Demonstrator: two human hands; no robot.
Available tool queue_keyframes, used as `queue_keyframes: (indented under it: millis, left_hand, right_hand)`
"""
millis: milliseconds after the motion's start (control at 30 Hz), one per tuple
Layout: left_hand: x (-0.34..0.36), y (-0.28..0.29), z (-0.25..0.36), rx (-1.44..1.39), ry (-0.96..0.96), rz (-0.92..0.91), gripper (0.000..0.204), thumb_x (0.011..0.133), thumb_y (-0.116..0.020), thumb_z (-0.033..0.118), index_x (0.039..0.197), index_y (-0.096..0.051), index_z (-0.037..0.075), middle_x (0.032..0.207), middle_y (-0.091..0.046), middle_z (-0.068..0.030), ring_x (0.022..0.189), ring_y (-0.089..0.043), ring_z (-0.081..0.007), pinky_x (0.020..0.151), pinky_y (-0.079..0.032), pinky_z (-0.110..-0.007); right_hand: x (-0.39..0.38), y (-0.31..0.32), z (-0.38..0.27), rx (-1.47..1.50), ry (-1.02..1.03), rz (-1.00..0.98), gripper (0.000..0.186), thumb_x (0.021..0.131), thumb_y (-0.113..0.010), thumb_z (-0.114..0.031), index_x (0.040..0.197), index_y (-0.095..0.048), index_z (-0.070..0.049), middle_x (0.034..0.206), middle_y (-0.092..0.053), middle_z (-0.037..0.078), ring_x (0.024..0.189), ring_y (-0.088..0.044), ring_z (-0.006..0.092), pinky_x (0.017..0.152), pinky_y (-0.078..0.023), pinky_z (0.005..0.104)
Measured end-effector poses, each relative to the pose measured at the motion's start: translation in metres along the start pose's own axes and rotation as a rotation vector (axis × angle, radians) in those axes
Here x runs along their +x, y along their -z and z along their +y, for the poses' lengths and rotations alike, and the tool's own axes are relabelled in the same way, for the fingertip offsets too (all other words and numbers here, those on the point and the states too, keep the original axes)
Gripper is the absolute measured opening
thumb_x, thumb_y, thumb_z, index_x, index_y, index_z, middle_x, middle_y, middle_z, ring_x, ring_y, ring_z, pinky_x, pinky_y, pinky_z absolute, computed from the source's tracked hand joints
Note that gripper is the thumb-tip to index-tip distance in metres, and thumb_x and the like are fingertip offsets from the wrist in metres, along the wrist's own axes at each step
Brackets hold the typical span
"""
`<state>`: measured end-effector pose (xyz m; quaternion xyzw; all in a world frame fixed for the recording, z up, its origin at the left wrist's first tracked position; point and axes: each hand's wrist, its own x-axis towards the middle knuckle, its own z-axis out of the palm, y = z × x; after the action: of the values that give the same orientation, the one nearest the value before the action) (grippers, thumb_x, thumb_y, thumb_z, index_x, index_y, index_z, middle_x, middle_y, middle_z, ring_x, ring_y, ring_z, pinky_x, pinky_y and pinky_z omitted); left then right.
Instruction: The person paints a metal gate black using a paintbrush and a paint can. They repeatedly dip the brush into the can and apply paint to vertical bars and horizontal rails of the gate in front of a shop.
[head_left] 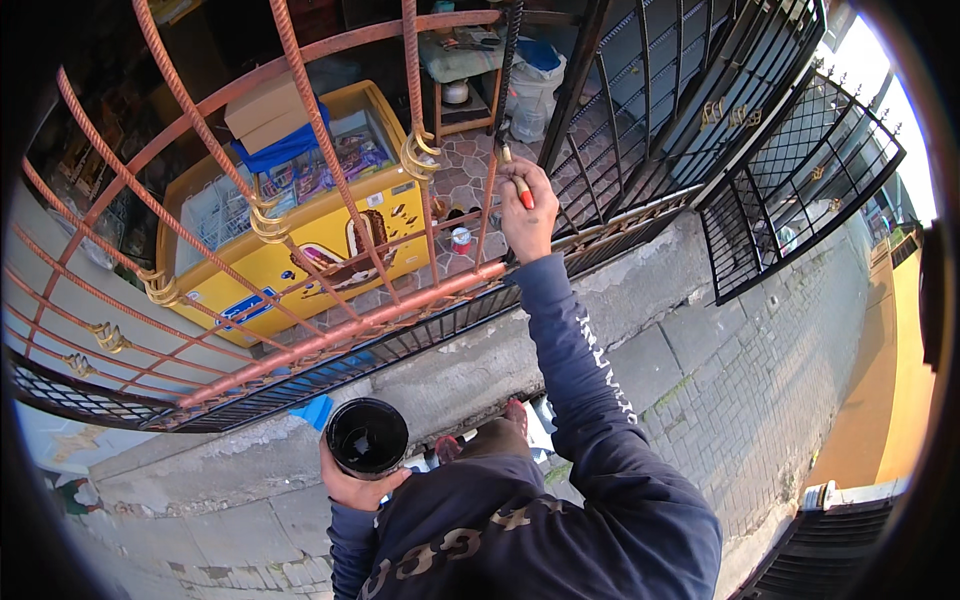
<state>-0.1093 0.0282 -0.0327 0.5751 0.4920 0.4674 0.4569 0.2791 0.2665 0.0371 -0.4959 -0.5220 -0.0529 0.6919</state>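
My left hand [355, 483] is wrapped round a black paint can [368, 438], held low in front of my body. Dark, glossy paint shows inside it. Raised ahead, my right hand [529, 212] grips a paintbrush [523, 190] with a red and pale handle. The brush's dark tip touches or nearly touches a bar of the metal grille [340, 325]. Above the brush that twisted bar [513, 60] is black, while below it the bar is reddish-brown. Other bars to the left are reddish-brown too, with gold-coloured ring ornaments [418, 155].
Behind the grille stand a yellow chest freezer [350, 240] with cardboard boxes [268, 110] on it, a small can [461, 240] and a white bucket or sack [535, 105]. A black gate [800, 190] swings out at the right. Rough concrete edging [440, 385] runs below the grille, beside paved ground [740, 370].
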Motion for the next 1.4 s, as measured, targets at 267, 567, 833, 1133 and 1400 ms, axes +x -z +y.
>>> queue_keyframes:
  millis: [267,567,833,1133,1400]
  left_hand:
    - [-0.003,0.007,0.003,0.048,-0.039,-0.013,0.117,0.052,-0.105,0.021,0.147,-0.04,-0.001,0.136,-0.061,-0.0174,0.124,-0.064,-0.0286,0.106,-0.053,-0.041]
    - [0.01,-0.027,0.021,0.208,-0.084,-0.081,0.114,0.052,-0.104,0.02,0.146,-0.043,0.0,0.137,-0.062,-0.017,0.124,-0.065,-0.0284,0.108,-0.051,-0.041]
    - [0.016,-0.084,0.059,0.136,-0.071,-0.015,0.098,0.054,-0.104,0.02,0.137,-0.056,0.0,0.125,-0.071,-0.011,0.116,-0.068,-0.0229,0.105,-0.052,-0.038]
    - [0.012,-0.129,0.085,0.232,-0.041,-0.064,0.098,0.056,-0.103,0.021,0.139,-0.055,-0.001,0.128,-0.07,-0.0139,0.118,-0.068,-0.0249,0.107,-0.051,-0.039]
    - [-0.006,-0.154,0.095,0.206,-0.011,-0.049,0.097,0.059,-0.103,0.017,0.14,-0.053,-0.002,0.13,-0.068,-0.0136,0.117,-0.068,-0.0236,0.104,-0.054,-0.039]
  right_hand:
    - [0.035,0.025,0.015,0.341,-0.291,0.005,0.015,0.088,-0.06,0.002,0.097,-0.072,0.003,0.107,-0.076,0.011,0.094,-0.07,0.0138,0.084,-0.055,0.0264]
    - [0.046,0.038,0.025,0.518,-0.459,-0.03,0.017,0.089,-0.057,0.002,0.096,-0.071,0.004,0.1,-0.076,0.01,0.08,-0.071,0.0138,0.076,-0.057,0.027]
    - [0.046,0.045,0.034,0.633,-0.501,0.012,0.012,0.088,-0.057,0.005,0.093,-0.068,0.006,0.12,-0.071,0.016,0.101,-0.07,0.0177,0.088,-0.058,0.0293]
    - [0.053,0.056,0.047,0.924,-0.757,0.054,0.013,0.091,-0.051,0.004,0.1,-0.06,0.004,0.113,-0.07,0.021,0.095,-0.074,0.0297,0.084,-0.063,0.0365]
    - [0.036,0.046,0.089,1.291,-1.032,0.184,0.017,0.095,-0.051,-0.004,0.11,-0.055,0.003,0.101,-0.064,0.017,0.095,-0.073,0.0347,0.088,-0.065,0.0419]
